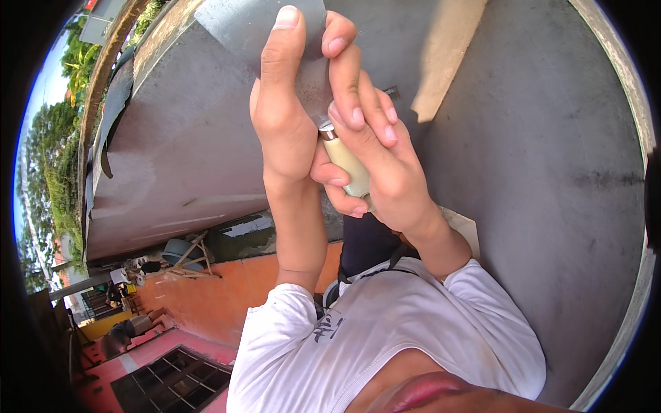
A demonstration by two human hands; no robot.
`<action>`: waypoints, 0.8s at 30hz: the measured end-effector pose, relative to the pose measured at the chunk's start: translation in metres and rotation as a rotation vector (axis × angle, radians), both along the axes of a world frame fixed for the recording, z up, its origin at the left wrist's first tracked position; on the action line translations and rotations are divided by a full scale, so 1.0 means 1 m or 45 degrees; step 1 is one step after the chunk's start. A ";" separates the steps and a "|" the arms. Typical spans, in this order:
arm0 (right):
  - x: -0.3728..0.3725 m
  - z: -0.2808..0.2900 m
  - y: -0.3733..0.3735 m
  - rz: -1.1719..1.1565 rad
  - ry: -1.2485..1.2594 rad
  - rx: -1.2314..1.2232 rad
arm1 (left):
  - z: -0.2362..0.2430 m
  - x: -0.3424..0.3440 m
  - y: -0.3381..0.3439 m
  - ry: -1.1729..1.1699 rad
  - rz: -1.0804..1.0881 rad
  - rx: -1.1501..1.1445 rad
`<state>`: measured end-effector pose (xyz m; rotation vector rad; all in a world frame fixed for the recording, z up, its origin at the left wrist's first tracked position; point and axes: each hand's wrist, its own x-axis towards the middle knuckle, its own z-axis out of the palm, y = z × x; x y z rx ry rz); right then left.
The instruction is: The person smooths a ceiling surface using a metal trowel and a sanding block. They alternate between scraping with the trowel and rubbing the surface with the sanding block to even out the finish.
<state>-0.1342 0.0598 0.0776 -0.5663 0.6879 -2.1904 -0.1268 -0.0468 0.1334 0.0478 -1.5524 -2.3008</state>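
A putty knife with a broad grey metal blade (234, 31) and a cream handle (348, 165) is held up in front of me. My right hand (389, 168) is closed around the handle, its thumb lying by the shiny metal collar. My left hand (286, 117) grips the blade, thumb flat along its near face and fingers curling round its right edge. The left fingertips come down close over the right thumb. Between the hands, part of the blade's narrow end is hidden.
A dark grey surface (544, 151) spreads behind and to the right, with a pale tan strip (451, 55) across it. At lower left are an orange wall (206, 292), a barred window (169, 382), a wooden stand (189, 261) with a grey basin, and a person (127, 330) farther off.
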 end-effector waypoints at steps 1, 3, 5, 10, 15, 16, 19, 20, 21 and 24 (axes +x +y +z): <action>0.001 0.002 -0.001 -0.014 -0.002 0.016 | -0.004 0.002 0.000 -0.009 -0.019 0.049; 0.013 -0.023 -0.005 -0.085 0.019 0.051 | -0.024 0.009 -0.004 -0.026 -0.062 0.141; 0.024 -0.041 0.000 -0.031 -0.052 0.116 | -0.055 0.019 -0.006 -0.066 -0.076 0.210; 0.037 -0.094 -0.010 0.065 -0.119 0.153 | -0.106 0.036 -0.016 -0.116 0.004 0.149; 0.036 -0.102 -0.004 0.052 0.013 0.128 | -0.102 0.042 -0.014 -0.102 0.001 0.001; 0.038 -0.098 -0.004 0.034 0.021 0.131 | -0.095 0.042 -0.014 -0.058 -0.035 0.014; 0.036 -0.084 -0.006 0.054 -0.030 0.142 | -0.080 0.041 -0.014 -0.122 -0.003 0.028; 0.035 -0.080 -0.008 0.080 -0.054 0.136 | -0.078 0.040 -0.016 -0.135 0.000 0.020; 0.032 -0.079 -0.009 0.121 -0.069 0.120 | -0.075 0.039 -0.018 -0.147 0.001 0.011; 0.034 -0.076 -0.013 0.094 -0.080 0.152 | -0.074 0.038 -0.021 -0.153 -0.015 -0.007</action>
